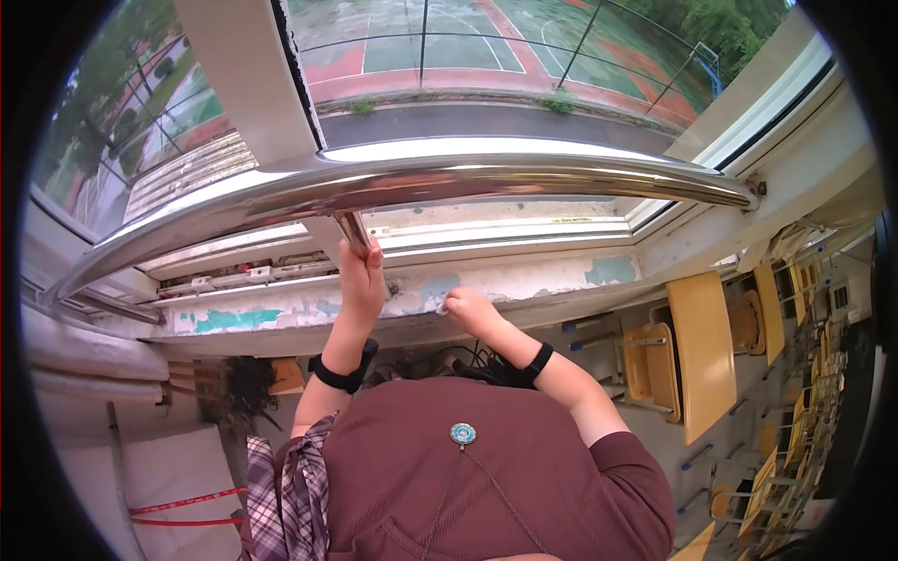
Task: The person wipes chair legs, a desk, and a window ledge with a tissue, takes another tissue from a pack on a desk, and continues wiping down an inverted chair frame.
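Note:
My left hand [363,278] is closed round a short metal post [352,229] that comes down from the shiny window rail [524,178]. To its right, my right hand [472,311] has its fingers pinched together just over the front edge of the windowsill [524,280]. A small pale bit shows at those fingertips, too small to name. The sill's white paint is flaking, with turquoise patches [237,320] bare at the left. Each wrist wears a black band.
Behind the rail is a white window frame [234,75], with a sports court [449,42] outside. Wooden desks [702,355] and chairs [652,369] stand at the right. A broom-like dark bristle bundle [251,388] is below the sill at the left, near pale pipes [94,360].

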A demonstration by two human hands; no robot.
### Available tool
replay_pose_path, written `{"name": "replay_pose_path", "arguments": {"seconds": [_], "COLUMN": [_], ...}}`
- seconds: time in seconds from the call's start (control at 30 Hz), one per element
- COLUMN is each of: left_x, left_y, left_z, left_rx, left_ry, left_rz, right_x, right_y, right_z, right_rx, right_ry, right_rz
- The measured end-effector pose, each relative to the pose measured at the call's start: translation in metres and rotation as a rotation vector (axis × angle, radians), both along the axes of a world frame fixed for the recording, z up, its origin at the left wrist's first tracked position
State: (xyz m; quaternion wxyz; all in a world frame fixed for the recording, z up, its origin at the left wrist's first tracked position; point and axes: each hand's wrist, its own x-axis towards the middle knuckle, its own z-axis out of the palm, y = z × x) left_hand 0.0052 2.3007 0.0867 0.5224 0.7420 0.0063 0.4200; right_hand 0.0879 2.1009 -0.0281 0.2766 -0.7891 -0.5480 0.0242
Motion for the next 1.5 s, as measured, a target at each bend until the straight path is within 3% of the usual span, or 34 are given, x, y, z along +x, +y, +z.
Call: {"name": "replay_pose_path", "arguments": {"seconds": [0.7, 0.8, 1.0, 1.13, 1.33, 1.5], "left_x": [0.003, 0.003, 0.002, 0.002, 0.001, -0.001], "left_y": [0.002, 0.002, 0.0, -0.002, -0.001, -0.003], "left_z": [-0.007, -0.008, -0.003, -0.002, -0.001, 0.001], "left_rx": [-0.043, -0.021, -0.015, -0.051, -0.011, -0.051], "left_ry": [-0.023, -0.011, -0.013, -0.003, -0.004, 0.014], "left_rz": [-0.015, 0.015, 0.014, 0.006, 0.023, 0.004], "right_x": [0.1, 0.097, 0.054, 0.016, 0.018, 0.044], "right_y": [-0.191, -0.167, -0.044, 0.02, 0.027, -0.016], "right_z": [0.013, 0.024, 0.057, 0.041, 0.015, 0.01], "right_rx": [-0.115, -0.049, 0.094, -0.054, -0.238, -0.217], "right_ry": [-0.111, -0.09, -0.038, -0.044, -0.137, -0.123], "right_rz": [-0.824, -0.725, -0.228, -0.059, -0.106, -0.201]}}
